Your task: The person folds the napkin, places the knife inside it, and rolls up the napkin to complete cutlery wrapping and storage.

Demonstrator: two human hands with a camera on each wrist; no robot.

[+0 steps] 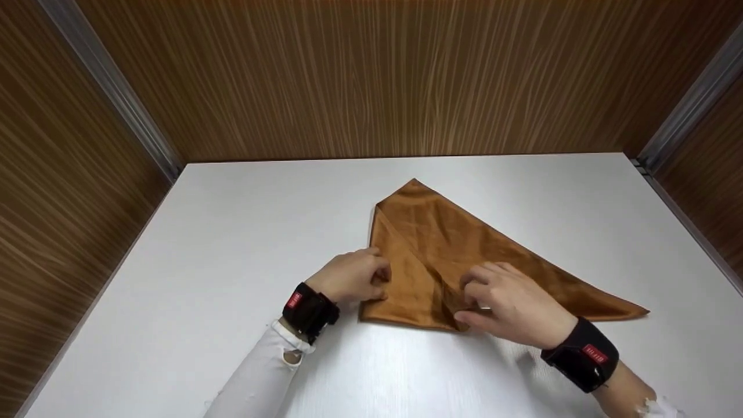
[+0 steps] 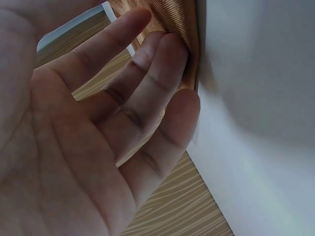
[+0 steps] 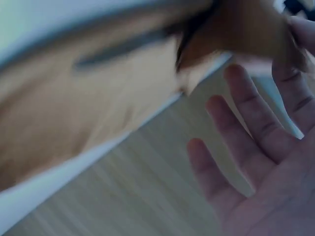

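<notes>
Lying flat on the white tabletop (image 1: 232, 244), a brown cloth (image 1: 453, 244) is folded into a triangle shape, with one long tip pointing away from the right hand. The left hand (image 1: 351, 277) is at the left edge of the cloth; its fingers (image 2: 162, 64) are curled and pinch this edge, close together. The right hand (image 1: 511, 305) rests on the near edge of the cloth, beside a fold line. Its fingers (image 3: 256, 118) are bent and a little apart, and the thumb and first finger seem to pinch the cloth's edge, but the right wrist view is blurred. Both wrists carry black bands, and wooden walls (image 1: 371, 75) stand behind the cloth.
</notes>
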